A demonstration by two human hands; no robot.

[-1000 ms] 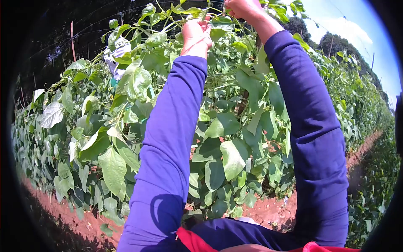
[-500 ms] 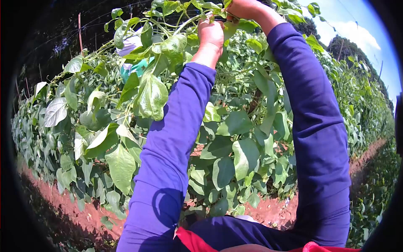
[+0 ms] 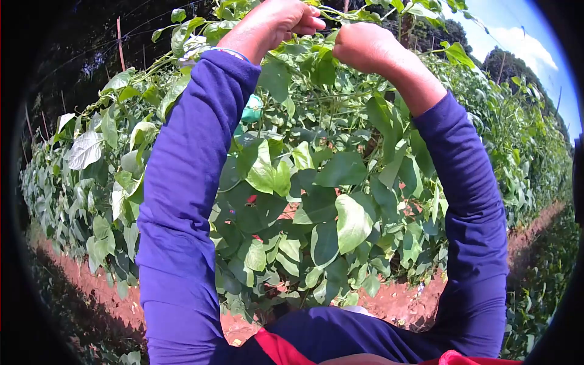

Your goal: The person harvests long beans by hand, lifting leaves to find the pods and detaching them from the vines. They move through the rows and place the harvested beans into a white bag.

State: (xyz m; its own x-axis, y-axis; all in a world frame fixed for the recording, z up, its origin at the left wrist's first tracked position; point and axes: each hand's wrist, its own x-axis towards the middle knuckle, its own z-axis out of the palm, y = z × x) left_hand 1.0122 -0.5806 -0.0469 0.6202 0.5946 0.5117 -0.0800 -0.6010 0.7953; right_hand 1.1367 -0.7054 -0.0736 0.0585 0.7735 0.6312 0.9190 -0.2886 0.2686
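Observation:
My left hand (image 3: 283,23) is raised at the top of the leafy vines, its fingers pointing right and loosely bent, with a gap between the upper finger and the lower ones. A thin green vine stem (image 3: 340,13) runs rightward from beside its fingertips. Just to the right, my right hand (image 3: 368,48) is closed like a fist with its back toward me; whatever its fingers hold is hidden. Broad green leaves (image 3: 325,67) hang beneath and between the two hands.
A dense wall of climbing foliage (image 3: 340,170) stands before me, with reddish soil (image 3: 401,304) at its foot. Thin stakes (image 3: 120,45) and wires rise behind at left. Something turquoise (image 3: 252,109) shows through the leaves.
My left hand has moved up and left, away from the stems it was gripping. My right hand has come lower. The large leaves that hung near my left forearm have shifted out of sight.

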